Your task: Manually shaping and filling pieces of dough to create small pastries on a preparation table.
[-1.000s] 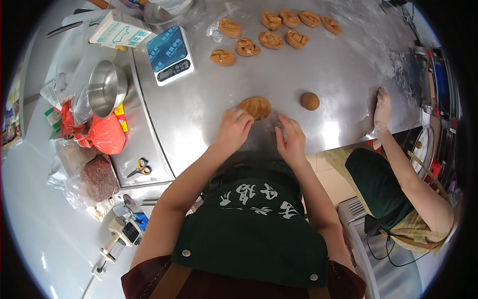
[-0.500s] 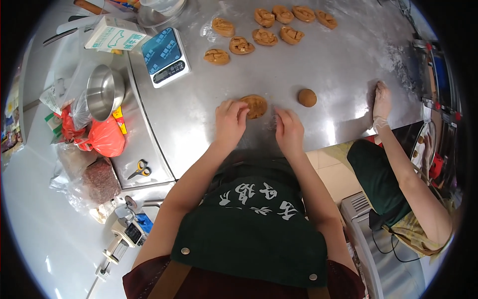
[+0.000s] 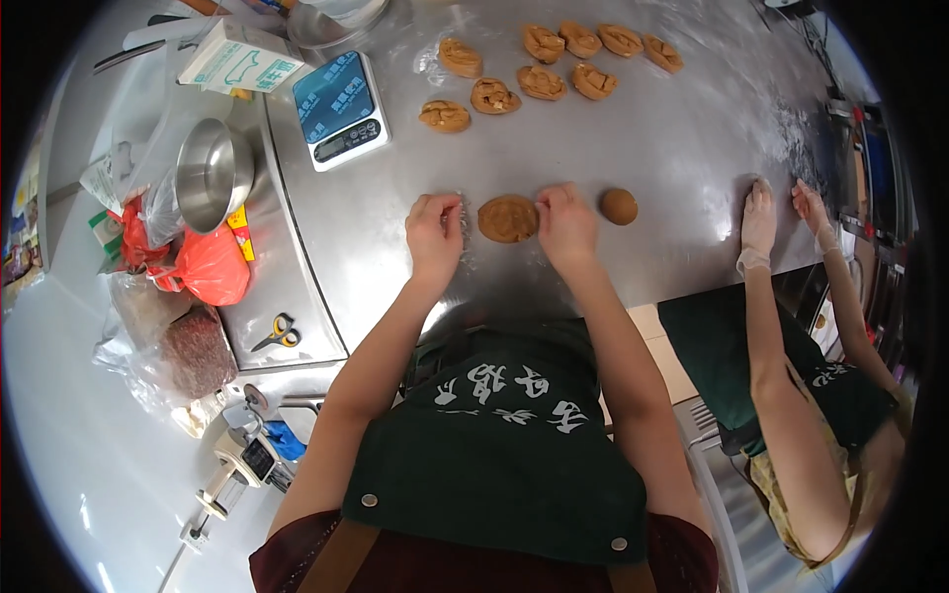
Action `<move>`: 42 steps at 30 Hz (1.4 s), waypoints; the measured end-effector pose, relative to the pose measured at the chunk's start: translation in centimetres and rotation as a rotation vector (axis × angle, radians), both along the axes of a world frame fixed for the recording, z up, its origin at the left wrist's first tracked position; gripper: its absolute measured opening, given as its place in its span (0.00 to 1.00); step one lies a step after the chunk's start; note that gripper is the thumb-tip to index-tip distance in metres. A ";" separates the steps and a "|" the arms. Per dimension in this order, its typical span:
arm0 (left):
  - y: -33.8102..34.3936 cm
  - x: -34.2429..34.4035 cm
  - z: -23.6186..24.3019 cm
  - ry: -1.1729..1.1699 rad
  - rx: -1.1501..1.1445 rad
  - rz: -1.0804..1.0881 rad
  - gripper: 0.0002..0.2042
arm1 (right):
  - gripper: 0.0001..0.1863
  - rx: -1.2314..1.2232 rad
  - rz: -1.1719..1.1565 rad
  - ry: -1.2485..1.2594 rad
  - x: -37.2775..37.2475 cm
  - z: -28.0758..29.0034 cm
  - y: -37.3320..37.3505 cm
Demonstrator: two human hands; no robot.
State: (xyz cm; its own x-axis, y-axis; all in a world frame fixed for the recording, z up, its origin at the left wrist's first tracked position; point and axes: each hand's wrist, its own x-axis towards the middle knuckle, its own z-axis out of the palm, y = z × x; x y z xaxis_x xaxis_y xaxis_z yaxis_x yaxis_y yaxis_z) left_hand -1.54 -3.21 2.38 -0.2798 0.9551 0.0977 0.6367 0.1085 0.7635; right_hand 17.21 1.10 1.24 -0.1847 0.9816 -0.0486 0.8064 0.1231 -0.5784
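Note:
A flattened oval piece of brown dough [image 3: 506, 219] lies on the steel table before me, its surface uneven. At its right edge my right hand [image 3: 568, 229] is closed, thumb and fingertips pinching the rim. My left hand [image 3: 435, 239] rests a short way left of the dough, fingers curled together, with no object visible in them. White flour marks the steel beside its fingertips. A round brown dough ball [image 3: 619, 206] sits just right of my right hand. Several shaped brown dough pieces with folded, chunky tops [image 3: 542, 83] lie farther back in two rough rows.
A kitchen scale [image 3: 342, 109] and a milk carton [image 3: 240, 57] stand back left. Left of the table seam are a steel bowl [image 3: 215, 176], a red plastic bag [image 3: 213, 267] and scissors [image 3: 277, 333]. At right, a co-worker's gloved hand [image 3: 758, 222] rests on the table.
My left hand has left the dough's left edge and moved left. My right hand has come onto its right edge. A second co-worker's hand now shows at the right.

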 end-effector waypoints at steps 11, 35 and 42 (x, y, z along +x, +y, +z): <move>-1.2 1.9 0.7 0.202 0.095 -0.401 0.20 | 0.09 -0.070 -0.005 0.218 -1.2 1.9 -1.4; -2.3 2.7 0.2 0.245 -0.208 -0.651 0.31 | 0.32 0.196 0.480 -0.136 -1.7 2.3 -4.5; -3.7 2.5 1.0 0.283 -0.212 -0.680 0.32 | 0.32 0.111 0.494 -0.097 -1.1 1.8 -5.5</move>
State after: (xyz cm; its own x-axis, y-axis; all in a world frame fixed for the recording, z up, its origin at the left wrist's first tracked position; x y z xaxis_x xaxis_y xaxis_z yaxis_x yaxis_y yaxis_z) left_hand 1.00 -6.96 3.42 0.3845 0.9144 -0.1265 0.7838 -0.2510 0.5680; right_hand 16.08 -4.42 3.01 -0.6273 0.7787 0.0109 0.6859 0.5591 -0.4658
